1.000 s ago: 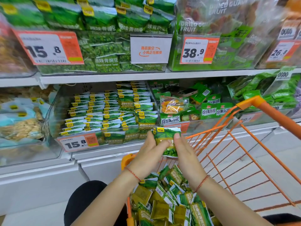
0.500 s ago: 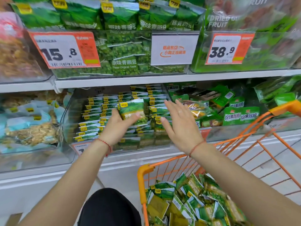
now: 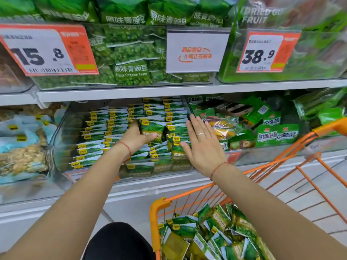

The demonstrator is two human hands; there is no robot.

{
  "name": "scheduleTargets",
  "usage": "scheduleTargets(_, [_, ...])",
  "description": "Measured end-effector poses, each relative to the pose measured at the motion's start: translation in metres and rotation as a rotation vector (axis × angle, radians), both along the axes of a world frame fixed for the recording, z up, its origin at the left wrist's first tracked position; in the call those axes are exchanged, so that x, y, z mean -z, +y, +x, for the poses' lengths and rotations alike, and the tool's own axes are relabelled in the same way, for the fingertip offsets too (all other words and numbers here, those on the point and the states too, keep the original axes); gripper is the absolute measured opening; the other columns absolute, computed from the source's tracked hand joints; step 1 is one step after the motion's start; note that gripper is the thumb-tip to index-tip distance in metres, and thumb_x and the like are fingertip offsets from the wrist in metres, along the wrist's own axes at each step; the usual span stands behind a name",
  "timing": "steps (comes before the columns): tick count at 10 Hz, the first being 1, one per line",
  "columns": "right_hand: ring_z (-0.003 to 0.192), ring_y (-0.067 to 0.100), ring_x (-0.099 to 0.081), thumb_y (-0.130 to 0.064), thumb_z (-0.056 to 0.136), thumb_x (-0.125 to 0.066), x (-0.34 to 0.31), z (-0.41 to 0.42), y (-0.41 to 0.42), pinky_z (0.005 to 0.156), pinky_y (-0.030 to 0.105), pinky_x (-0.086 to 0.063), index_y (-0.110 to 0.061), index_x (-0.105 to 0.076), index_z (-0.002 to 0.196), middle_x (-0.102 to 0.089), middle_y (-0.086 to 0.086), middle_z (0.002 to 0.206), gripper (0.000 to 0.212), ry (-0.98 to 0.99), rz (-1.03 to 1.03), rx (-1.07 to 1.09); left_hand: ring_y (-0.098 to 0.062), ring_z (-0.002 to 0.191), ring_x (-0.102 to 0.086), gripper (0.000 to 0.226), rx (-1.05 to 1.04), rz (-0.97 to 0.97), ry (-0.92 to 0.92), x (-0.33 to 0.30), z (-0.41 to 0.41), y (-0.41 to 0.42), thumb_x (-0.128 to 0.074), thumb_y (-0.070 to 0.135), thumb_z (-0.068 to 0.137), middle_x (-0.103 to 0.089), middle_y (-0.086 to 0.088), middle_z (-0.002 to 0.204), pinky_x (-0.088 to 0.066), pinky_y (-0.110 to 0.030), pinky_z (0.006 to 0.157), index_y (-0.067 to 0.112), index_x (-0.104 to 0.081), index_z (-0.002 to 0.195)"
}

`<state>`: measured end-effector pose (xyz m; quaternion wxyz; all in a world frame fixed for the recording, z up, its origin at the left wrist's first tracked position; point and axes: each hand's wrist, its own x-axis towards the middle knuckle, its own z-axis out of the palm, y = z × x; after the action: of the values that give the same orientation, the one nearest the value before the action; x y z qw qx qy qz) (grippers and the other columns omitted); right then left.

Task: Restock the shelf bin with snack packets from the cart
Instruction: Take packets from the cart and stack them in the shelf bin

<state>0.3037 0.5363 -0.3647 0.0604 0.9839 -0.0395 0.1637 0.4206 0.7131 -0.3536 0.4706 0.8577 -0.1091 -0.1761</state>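
While the left hand grips one green snack packet upright, thumb across its front face and fingers hidden behind it, the packet sits over the middle rows of the shelf bin, just above the stock already there. Packet lies at the hand's right edge, partly covered by the thumb. Red string bracelet at the left wrist.

Right hand is just right of the held packet, fingers straight and spread, palm turned toward the bin. Ring on one finger; red string at that wrist too. Its fingertips lie over the right-hand rows of packets; whether they press on them or hover, cannot tell.

Shelf bin: clear plastic, on the lower shelf, filled with rows of matching green packets standing on edge, yellow logo tabs up.

Right of the bin, a neighbouring bin holds other green bags and a clear pack of mixed dried fruit. Left, pale blue bags of a tan snack.

Upper shelf, farther up: large pea bags, price tag 15.8, a white card, price tag 38.9.

Near, lower right: orange cart with a loose heap of green packets in it, well apart from both hands.
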Motion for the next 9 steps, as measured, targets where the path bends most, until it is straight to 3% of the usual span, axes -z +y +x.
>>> scheduleTargets(1, [0.139,0.028,-0.033,-0.049,0.098,-0.012,0.002,0.0,0.0,0.115,0.036,-0.009,0.0,-0.038,0.142,-0.034,0.016,0.15,0.071,0.002,0.012,0.013,-0.031,0.138,-0.031,0.081,-0.016,0.081,-0.057,0.002,-0.004,-0.007,-0.063,0.038,0.088,-0.029,-0.011,0.152,-0.031,-0.04,0.108,0.006,-0.017,0.147])
scheduleTargets(2, [0.14,0.028,-0.031,-0.047,0.098,-0.017,0.004,0.001,0.001,0.115,0.037,-0.008,0.001,-0.038,0.142,-0.032,0.016,0.151,0.069,-0.013,0.019,0.012,-0.035,0.138,-0.028,0.088,-0.027,0.335,-0.166,0.004,-0.01,-0.016,-0.056,0.051,0.088,-0.025,-0.018,0.152,-0.031,-0.044,0.111,0.003,-0.013,0.149])
scheduleTargets(3, [0.139,0.029,-0.033,-0.046,0.098,-0.019,0.004,0.001,0.002,0.115,0.038,-0.011,0.001,-0.04,0.141,-0.033,0.017,0.15,0.068,-0.025,0.01,0.016,-0.03,0.146,-0.003,0.091,0.0,0.559,-0.287,0.001,-0.01,-0.022,-0.05,0.057,0.089,-0.001,-0.014,0.158,-0.009,-0.044,0.118,0.005,-0.006,0.15])
scheduleTargets(4, [0.139,0.029,-0.033,-0.046,0.098,-0.017,0.004,0.002,0.002,0.115,0.038,-0.011,0.001,-0.04,0.14,-0.034,0.017,0.15,0.068,-0.03,0.014,0.016,-0.028,0.146,0.006,0.093,0.074,0.517,-0.191,-0.004,-0.008,-0.023,-0.054,0.053,0.089,0.003,-0.011,0.159,0.0,-0.044,0.119,0.006,-0.002,0.151])
scheduleTargets(5, [0.139,0.029,-0.033,-0.048,0.099,-0.009,0.005,0.002,0.001,0.115,0.038,-0.012,0.001,-0.041,0.14,-0.033,0.017,0.15,0.072,-0.026,0.01,0.019,-0.032,0.145,0.006,0.093,0.082,0.496,-0.098,-0.006,-0.011,-0.023,-0.051,0.056,0.089,0.003,-0.011,0.159,-0.001,-0.042,0.118,0.007,-0.001,0.151])
scheduleTargets(7, [0.139,0.029,-0.033,-0.049,0.099,-0.005,0.005,0.002,0.001,0.115,0.039,-0.012,0.001,-0.042,0.14,-0.034,0.017,0.15,0.074,-0.025,0.02,0.014,-0.032,0.146,0.004,0.096,0.046,0.478,-0.094,-0.002,-0.018,-0.023,-0.04,0.064,0.09,-0.001,-0.01,0.159,-0.004,-0.041,0.117,0.006,0.009,0.149])
scheduleTargets(9, [0.139,0.029,-0.033,-0.049,0.099,-0.004,0.003,0.001,0.001,0.115,0.039,-0.012,0.001,-0.042,0.14,-0.033,0.017,0.15,0.075,0.012,0.031,0.006,-0.026,0.146,-0.004,0.1,0.079,0.493,-0.091,-0.002,-0.01,-0.016,-0.045,0.066,0.086,-0.006,-0.013,0.158,-0.003,-0.044,0.119,0.006,0.003,0.15])
